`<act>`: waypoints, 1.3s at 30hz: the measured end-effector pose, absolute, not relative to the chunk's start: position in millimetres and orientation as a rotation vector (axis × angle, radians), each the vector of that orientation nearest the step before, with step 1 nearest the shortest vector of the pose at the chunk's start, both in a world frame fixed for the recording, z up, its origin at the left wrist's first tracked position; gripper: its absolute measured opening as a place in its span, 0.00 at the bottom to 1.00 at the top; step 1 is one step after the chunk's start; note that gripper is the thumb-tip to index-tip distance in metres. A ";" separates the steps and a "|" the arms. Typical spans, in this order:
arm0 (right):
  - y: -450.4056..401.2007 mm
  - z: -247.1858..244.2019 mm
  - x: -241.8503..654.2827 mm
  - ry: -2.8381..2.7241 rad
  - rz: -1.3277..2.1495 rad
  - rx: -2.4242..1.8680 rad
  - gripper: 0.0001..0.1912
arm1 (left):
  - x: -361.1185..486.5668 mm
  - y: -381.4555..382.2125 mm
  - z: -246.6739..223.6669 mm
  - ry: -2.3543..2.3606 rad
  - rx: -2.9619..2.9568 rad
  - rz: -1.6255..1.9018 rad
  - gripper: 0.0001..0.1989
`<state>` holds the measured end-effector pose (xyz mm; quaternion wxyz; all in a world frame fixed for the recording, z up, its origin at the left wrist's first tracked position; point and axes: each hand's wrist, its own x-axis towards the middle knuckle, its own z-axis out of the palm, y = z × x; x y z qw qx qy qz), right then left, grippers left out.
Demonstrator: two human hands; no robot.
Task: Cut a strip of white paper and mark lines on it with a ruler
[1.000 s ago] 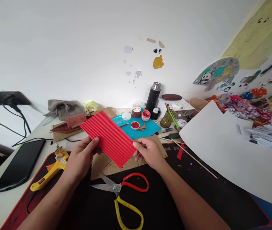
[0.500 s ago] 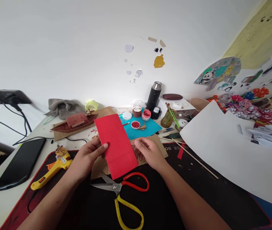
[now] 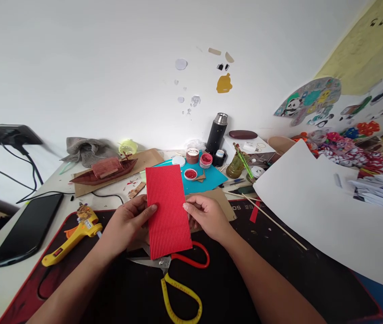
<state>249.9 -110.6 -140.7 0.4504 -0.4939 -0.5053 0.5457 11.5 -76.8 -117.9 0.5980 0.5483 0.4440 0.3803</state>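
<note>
A red corrugated sheet [image 3: 168,209] is held up nearly upright over the black mat, its ridges running lengthwise. My left hand [image 3: 127,222] pinches its left edge, thumb on the front face and fingers behind. At the right edge, my right hand [image 3: 209,218] grips it with the thumb on the edge; its other fingers are partly hidden behind the sheet. Below lie open scissors [image 3: 181,288] with one red and one yellow handle, their blades partly covered by the sheet. Brown cardboard [image 3: 220,202] lies behind the hands.
A yellow glue gun [image 3: 76,236] and a black phone-like slab [image 3: 27,229] lie left. Behind are a brown model boat [image 3: 105,173], paint jars on blue paper [image 3: 213,178] and a black flask [image 3: 216,134]. A thin stick [image 3: 275,222] and large white paper [image 3: 313,198] are right.
The red sheet has turned from a slant to nearly upright. My right hand has moved slightly left and now grips the sheet's right edge with its thumb.
</note>
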 end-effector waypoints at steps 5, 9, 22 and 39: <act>-114.0 -136.7 249.4 -1.186 1.431 -1.217 0.19 | 9.1 -77.0 -118.6 1.027 1.287 0.895 0.23; -114.1 -139.9 247.3 -1.149 1.474 -1.214 0.21 | 7.5 -76.5 -119.2 1.024 1.277 0.903 0.21; -133.2 -129.7 237.8 -1.787 0.941 -1.275 0.16 | -7.9 -58.0 -127.0 1.019 0.917 1.250 0.24; -208.1 -116.7 228.0 -2.602 0.569 -1.536 0.31 | -10.2 -54.4 -120.1 1.036 0.693 1.332 0.28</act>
